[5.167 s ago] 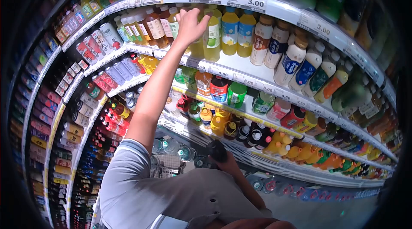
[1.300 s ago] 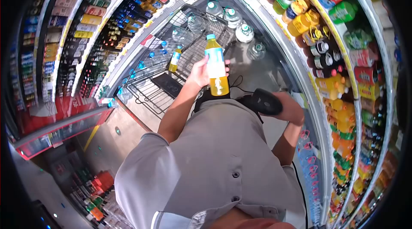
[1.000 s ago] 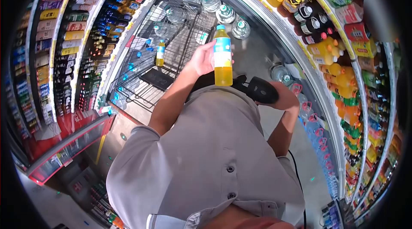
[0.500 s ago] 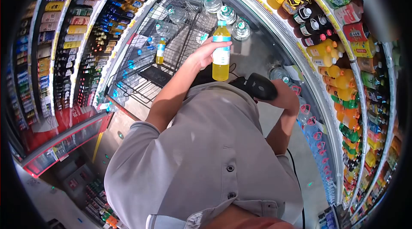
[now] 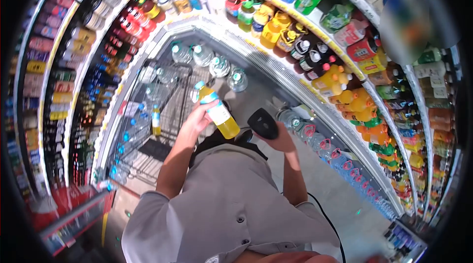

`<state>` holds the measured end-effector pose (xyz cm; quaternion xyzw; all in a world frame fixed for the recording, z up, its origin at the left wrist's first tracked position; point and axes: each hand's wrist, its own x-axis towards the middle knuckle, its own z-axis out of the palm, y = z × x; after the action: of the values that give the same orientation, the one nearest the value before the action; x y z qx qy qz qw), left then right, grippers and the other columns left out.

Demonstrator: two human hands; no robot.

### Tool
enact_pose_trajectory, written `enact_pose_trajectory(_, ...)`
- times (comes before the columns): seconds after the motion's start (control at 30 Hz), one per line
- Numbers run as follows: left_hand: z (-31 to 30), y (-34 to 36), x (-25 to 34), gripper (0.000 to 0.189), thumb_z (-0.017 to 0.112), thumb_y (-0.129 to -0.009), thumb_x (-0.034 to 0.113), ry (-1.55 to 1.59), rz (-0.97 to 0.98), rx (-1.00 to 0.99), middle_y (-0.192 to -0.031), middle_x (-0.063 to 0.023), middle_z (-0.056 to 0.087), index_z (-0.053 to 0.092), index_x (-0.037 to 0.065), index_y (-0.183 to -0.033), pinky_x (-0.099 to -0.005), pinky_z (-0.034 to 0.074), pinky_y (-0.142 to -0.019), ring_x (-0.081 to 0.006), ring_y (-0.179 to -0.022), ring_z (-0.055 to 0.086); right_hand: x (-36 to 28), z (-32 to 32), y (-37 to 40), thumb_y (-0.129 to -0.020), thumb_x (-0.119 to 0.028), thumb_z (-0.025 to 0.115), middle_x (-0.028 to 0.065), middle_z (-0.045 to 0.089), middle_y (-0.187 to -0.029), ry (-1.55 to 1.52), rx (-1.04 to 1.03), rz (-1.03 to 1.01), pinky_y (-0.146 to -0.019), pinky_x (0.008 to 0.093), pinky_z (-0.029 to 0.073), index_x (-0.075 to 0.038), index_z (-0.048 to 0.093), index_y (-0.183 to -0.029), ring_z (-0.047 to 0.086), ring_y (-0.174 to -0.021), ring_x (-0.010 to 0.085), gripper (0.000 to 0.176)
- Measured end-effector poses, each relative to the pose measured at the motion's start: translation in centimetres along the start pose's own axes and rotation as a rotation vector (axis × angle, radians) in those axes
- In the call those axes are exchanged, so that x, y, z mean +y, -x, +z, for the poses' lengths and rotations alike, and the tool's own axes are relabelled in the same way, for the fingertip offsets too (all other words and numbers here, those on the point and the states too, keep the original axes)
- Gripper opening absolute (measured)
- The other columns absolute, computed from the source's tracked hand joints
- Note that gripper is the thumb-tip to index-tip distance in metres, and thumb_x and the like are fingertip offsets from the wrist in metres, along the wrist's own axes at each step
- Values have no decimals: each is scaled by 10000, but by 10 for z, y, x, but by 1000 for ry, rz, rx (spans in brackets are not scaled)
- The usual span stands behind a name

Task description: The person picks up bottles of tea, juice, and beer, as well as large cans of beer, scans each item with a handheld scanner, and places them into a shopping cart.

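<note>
My left hand (image 5: 195, 118) is wrapped round a bottle of yellow drink (image 5: 226, 124) with a blue cap and a white-and-blue label. The bottle leans, its cap toward the upper left and its base toward my right. In my right hand (image 5: 282, 141) is a black handheld barcode scanner (image 5: 263, 123), its head close to the bottle's lower end but apart from it. A similar yellow bottle (image 5: 156, 121) stands upright at the wire shopping cart (image 5: 154, 149), left of my left hand.
Curved shelves of drinks (image 5: 276, 29) surround me on both sides. Large clear water bottles (image 5: 219, 66) stand along the floor ahead, with more water bottles (image 5: 340, 159) lined up at the right. A black cable (image 5: 322, 213) hangs by my right side.
The held bottle has gone from upright to tilted. My right hand has brought the scanner nearer the bottle, with its head turned more toward it. The camera view has shifted toward the right-hand shelves.
</note>
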<state>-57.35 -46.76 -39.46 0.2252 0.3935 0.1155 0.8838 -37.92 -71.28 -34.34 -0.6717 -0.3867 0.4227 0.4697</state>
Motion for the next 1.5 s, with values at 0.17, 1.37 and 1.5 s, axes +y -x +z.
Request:
enact_pose_trajectory(0.17,22,-42,23,311,716,-881,24,130,134,-91,-1051,-58,677,597,85,-1161,-408,574,-864,-209,-970,683,-11,25,-45,-834,-191,824,56,742,-927,-71,216,191,-793,303,532,-20,712,-1113,638,-859,89,346)
enact_pose_trajectory(1.37,141,-86,170,594,653,-910,-30,-147,416,-222,-1219,-44,567,367,98,-1415,-308,532,-906,-168,-1106,610,-29,-23,-207,-887,-173,770,50,640,-1233,-766,281,169,-950,359,497,-69,582,-1320,611,-1120,180,483)
enact_pose_trajectory(1.5,216,-111,185,640,664,-847,-106,-342,516,-323,-1248,-51,568,384,98,-1385,-330,511,-965,-190,-1167,584,-27,-61,-191,-913,-221,743,87,727,-1071,-570,449,217,-769,316,535,-46,626,-1234,689,-872,169,384)
